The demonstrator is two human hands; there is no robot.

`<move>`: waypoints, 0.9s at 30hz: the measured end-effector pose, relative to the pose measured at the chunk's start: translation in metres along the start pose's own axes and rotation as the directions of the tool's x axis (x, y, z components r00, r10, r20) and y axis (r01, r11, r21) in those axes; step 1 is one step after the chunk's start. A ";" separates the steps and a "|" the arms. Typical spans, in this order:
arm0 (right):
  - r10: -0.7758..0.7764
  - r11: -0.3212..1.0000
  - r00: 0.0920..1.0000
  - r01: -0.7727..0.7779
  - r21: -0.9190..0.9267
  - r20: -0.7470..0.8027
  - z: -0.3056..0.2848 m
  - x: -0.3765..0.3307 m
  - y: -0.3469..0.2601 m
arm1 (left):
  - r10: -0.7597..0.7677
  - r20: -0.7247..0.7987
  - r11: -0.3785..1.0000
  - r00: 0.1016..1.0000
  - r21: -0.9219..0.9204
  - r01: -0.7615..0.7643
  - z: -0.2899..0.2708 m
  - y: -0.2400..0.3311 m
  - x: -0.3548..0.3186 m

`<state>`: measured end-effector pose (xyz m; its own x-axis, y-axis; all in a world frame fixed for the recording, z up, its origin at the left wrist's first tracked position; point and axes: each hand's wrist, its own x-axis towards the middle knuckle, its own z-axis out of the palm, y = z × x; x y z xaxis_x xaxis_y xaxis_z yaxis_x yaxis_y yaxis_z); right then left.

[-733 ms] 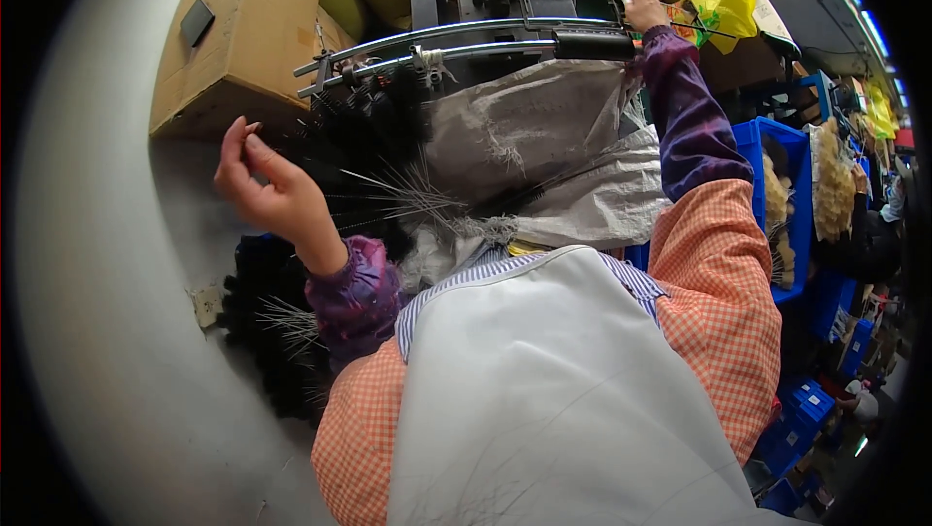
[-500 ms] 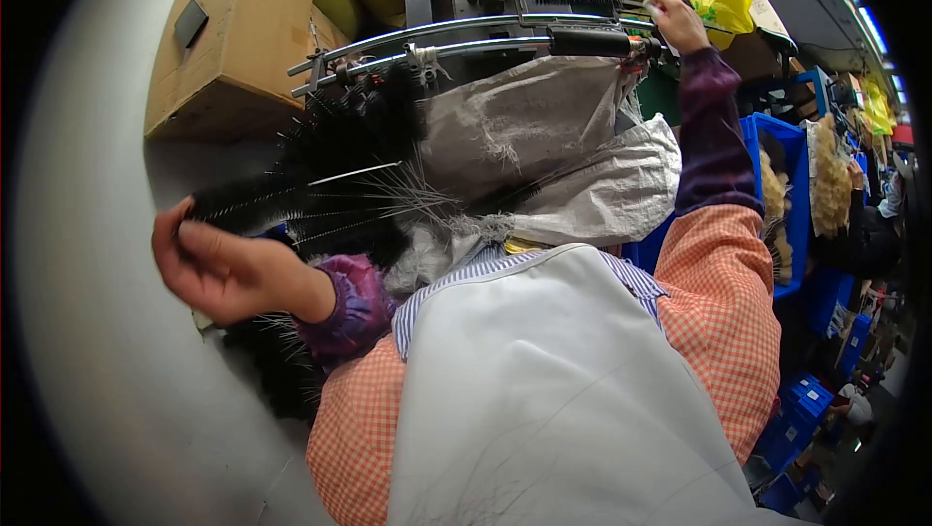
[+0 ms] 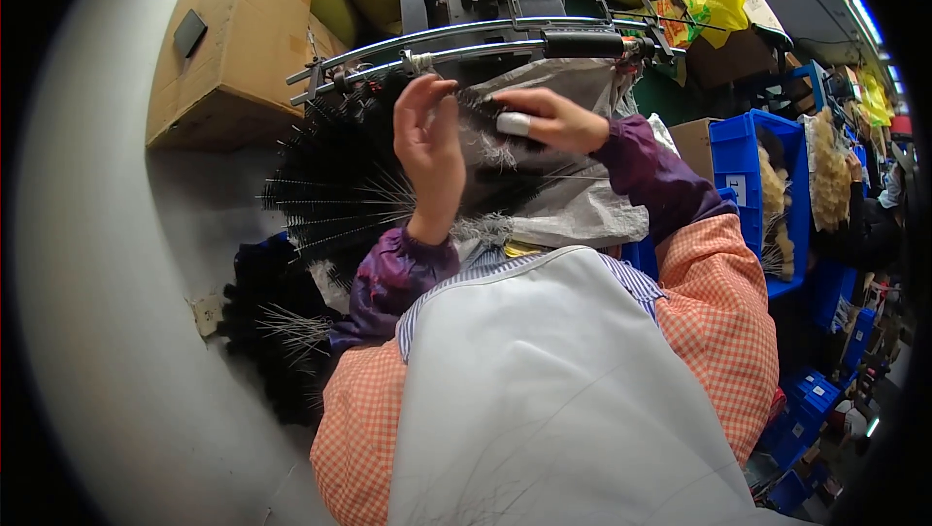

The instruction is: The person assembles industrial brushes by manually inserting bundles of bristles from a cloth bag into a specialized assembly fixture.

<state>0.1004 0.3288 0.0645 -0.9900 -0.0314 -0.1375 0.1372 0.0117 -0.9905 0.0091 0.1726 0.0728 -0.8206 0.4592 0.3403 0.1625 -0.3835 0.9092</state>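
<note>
While both hands work close together just above the view's centre, a black brush (image 3: pixel 474 104) sits between them at 12 o'clock, blurred and partly covered by fingers. Left hand (image 3: pixel 427 157) is at 11 o'clock, upright, palm turned inward, fingers curled and close together; can't tell whether its tips grip the brush. Right hand (image 3: pixel 558 123) is at 1 o'clock, reaching toward 9, thumb and fingers narrow around the brush (white wrap (image 3: pixel 513 123) on the thumb). Purple sleeves (image 3: pixel 670 181) on both forearms.

Brush pile (image 3: pixel 325 162), black, fans out at 10 o'clock, just beside the left hand, bare wire ends (image 3: pixel 383 198) pointing toward the centre. Second pile (image 3: pixel 262 332), also black, at 8 o'clock, near the wall outlet (image 3: pixel 207 314). Sack (image 3: pixel 582 201), greyish white, spreads at 2 o'clock below the right hand. Beyond the hands, bent metal rails (image 3: pixel 485 50) cross at 12, black roller (image 3: pixel 582 45) on the near one at 1; grey machine (image 3: pixel 437 7) behind.

Carton (image 3: pixel 233 50) at 10, yellow bag (image 3: pixel 720 2) between 1 and 2, blue bin (image 3: pixel 726 152) between 2 and 3, with tan brushes (image 3: pixel 772 191) inside. Apron (image 3: pixel 553 380), pale grey, fills 6 o'clock.
</note>
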 end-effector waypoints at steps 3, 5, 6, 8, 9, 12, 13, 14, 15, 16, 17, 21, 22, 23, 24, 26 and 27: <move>-0.181 0.926 0.970 0.112 -0.361 -0.162 -0.047 0.011 0.007 | -0.054 -0.021 0.994 0.998 0.093 0.056 -0.019 0.000 0.001; -0.405 0.637 0.846 -0.010 -0.771 -0.346 -0.099 0.024 0.023 | -0.132 -0.046 0.979 0.990 0.154 0.137 -0.041 -0.005 -0.001; -0.551 0.431 0.736 -0.152 -0.889 -0.393 -0.120 0.028 0.029 | -0.113 -0.080 0.973 0.990 0.193 0.126 -0.047 -0.007 -0.001; -0.564 0.267 0.714 -0.317 -0.910 -0.415 -0.157 0.036 0.042 | -0.149 -0.080 0.964 0.986 0.208 0.163 -0.053 -0.005 -0.001; -0.513 0.208 0.735 -0.394 -0.895 -0.443 -0.165 0.042 0.047 | -0.180 -0.092 0.953 0.979 0.231 0.197 -0.055 -0.004 -0.001; -0.489 0.163 0.728 -0.465 -0.870 -0.481 -0.174 0.060 0.052 | -0.167 -0.099 0.938 0.981 0.289 0.189 -0.056 0.001 -0.001; -0.472 0.136 0.741 -0.474 -0.870 -0.477 -0.174 0.064 0.053 | -0.204 -0.100 0.924 0.974 0.308 0.226 -0.056 0.002 -0.002; -0.455 0.109 0.753 -0.482 -0.869 -0.475 -0.175 0.066 0.053 | -0.204 -0.100 0.924 0.974 0.308 0.225 -0.056 0.001 -0.001; -0.454 0.111 0.753 -0.482 -0.869 -0.476 -0.175 0.067 0.054 | -0.185 -0.098 0.926 0.978 0.316 0.207 -0.058 0.000 -0.001; -0.454 0.124 0.743 -0.494 -0.860 -0.492 -0.175 0.068 0.054 | -0.167 -0.096 0.927 0.981 0.323 0.189 -0.059 -0.001 -0.001; -0.453 0.137 0.732 -0.507 -0.851 -0.509 -0.175 0.068 0.055 | -0.168 -0.095 0.927 0.981 0.324 0.190 -0.061 -0.002 -0.001; -0.449 0.149 0.727 -0.512 -0.846 -0.519 -0.177 0.067 0.057 | -0.177 -0.099 0.921 0.979 0.333 0.200 -0.063 -0.005 -0.002; -0.437 0.135 0.742 -0.505 -0.853 -0.508 -0.176 0.067 0.056 | -0.189 -0.100 0.924 0.977 0.320 0.211 -0.063 -0.005 -0.002; -0.424 0.120 0.757 -0.497 -0.859 -0.497 -0.175 0.067 0.055 | -0.189 -0.101 0.924 0.977 0.320 0.212 -0.063 -0.005 -0.002; -0.424 0.119 0.757 -0.498 -0.859 -0.497 -0.175 0.067 0.056 | -0.183 -0.097 0.923 0.978 0.325 0.205 -0.062 -0.004 -0.002; -0.442 0.140 0.749 -0.486 -0.862 -0.494 -0.176 0.066 0.057 | -0.177 -0.094 0.923 0.980 0.330 0.199 -0.063 -0.004 -0.002; -0.442 0.140 0.749 -0.487 -0.862 -0.494 -0.177 0.066 0.057 | -0.165 -0.091 0.921 0.982 0.343 0.186 -0.064 -0.006 -0.002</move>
<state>0.0372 0.5044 0.0000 -0.8181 0.4653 0.3380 0.4728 0.8788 -0.0653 -0.0254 0.1227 0.0519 -0.8824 0.4416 0.1626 0.1849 0.0076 0.9827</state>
